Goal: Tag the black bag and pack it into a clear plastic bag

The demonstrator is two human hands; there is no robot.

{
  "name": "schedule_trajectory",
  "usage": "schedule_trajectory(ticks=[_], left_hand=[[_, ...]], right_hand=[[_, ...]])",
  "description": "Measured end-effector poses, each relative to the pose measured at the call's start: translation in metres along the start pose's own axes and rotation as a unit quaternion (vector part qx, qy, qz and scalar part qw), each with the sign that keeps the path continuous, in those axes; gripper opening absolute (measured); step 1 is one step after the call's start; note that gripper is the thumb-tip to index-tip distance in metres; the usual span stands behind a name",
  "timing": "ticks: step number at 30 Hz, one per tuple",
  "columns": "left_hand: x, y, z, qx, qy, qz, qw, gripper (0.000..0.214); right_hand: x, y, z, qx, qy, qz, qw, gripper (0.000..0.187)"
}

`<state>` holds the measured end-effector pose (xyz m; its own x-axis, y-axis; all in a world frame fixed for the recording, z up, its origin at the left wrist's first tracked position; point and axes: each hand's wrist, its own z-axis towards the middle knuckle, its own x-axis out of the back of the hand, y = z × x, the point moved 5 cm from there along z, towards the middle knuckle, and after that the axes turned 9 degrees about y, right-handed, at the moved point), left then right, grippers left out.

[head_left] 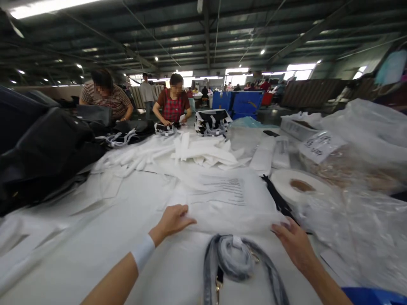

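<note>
A thin, whitish translucent sheet with rows of dark print (222,190), looking like a plastic bag, lies on the white-covered table before me. My left hand (171,221) is at its near left corner, thumb and fingers closed on the edge. At the near right corner, my right hand (292,239) pinches the same edge between thumb and fingers. Just below the sheet, between my forearms, lies a coiled grey strap (235,258) in clear wrapping, with gold metal clips. A black strip (276,195) runs along the sheet's right side.
White strips (203,150) are heaped beyond the sheet. At right stand a white tape roll (299,186), clear plastic bags (356,228) and a grey bin (299,126). Black bags (47,144) pile up at left. Two co-workers (173,103) work across the table near stacked black pieces (213,123).
</note>
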<state>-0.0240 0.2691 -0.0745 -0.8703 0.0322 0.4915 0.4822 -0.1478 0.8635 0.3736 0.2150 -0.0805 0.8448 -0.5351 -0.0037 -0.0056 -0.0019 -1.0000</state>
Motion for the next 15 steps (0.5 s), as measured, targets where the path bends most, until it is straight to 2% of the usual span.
schedule_trajectory(ticks=[2, 4, 5, 7, 12, 15], left_hand=[[-0.011, 0.007, -0.018, -0.061, -0.060, 0.105, 0.991, 0.027], [-0.021, 0.014, -0.034, -0.100, -0.105, 0.193, 0.970, 0.020], [-0.026, 0.017, -0.040, -0.113, -0.124, 0.231, 0.958, 0.024], [-0.035, 0.022, -0.046, -0.125, -0.156, 0.293, 0.935, 0.038], [-0.052, 0.036, -0.043, -0.102, -0.192, 0.397, 0.892, 0.063], [-0.058, 0.044, -0.040, -0.070, -0.187, 0.440, 0.876, 0.077]], right_hand=[[0.004, 0.006, -0.008, 0.077, 0.007, -0.174, 0.982, 0.037], [0.006, 0.012, -0.019, 0.169, -0.012, -0.313, 0.934, 0.026], [0.006, 0.014, -0.024, 0.208, -0.031, -0.350, 0.913, 0.019], [0.003, 0.016, -0.036, 0.257, -0.072, -0.370, 0.890, 0.013], [-0.001, 0.013, -0.049, 0.274, -0.109, -0.390, 0.872, 0.010], [0.013, 0.036, -0.036, 0.286, -0.124, -0.388, 0.868, 0.016]])
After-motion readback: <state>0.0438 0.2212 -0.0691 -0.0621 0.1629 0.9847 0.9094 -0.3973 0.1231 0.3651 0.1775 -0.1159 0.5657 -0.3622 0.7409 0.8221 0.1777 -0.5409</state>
